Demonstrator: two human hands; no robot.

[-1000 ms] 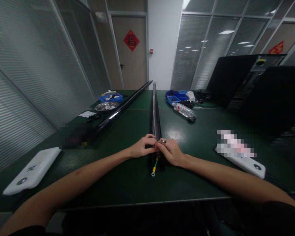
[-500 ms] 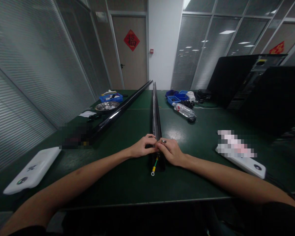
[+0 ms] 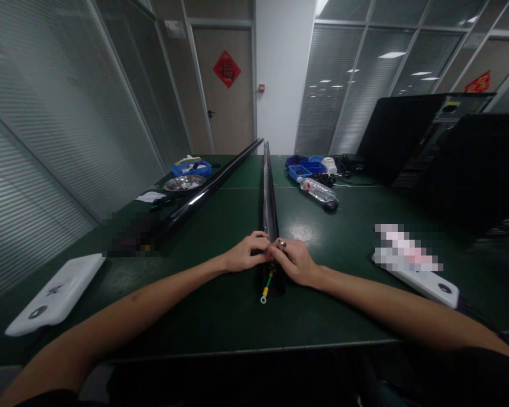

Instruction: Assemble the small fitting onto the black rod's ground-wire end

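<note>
A long black rail [image 3: 268, 198] runs away from me down the middle of the green table [image 3: 220, 305]. My left hand [image 3: 244, 254] and my right hand [image 3: 292, 260] meet over its near end, fingers curled and pinched on it. A small metal part [image 3: 282, 243] shows at my right fingertips. A yellow-green wire with a ring terminal [image 3: 266, 287] hangs out of the rail's near end, just below my hands.
A second black rail [image 3: 203, 192] lies slanted to the left. White flat devices rest at the near left [image 3: 53, 294] and right [image 3: 424, 280]. A metal bowl [image 3: 184, 182], blue bins [image 3: 305, 165], a plastic bottle [image 3: 318, 190] and black cases [image 3: 428, 147] stand farther back.
</note>
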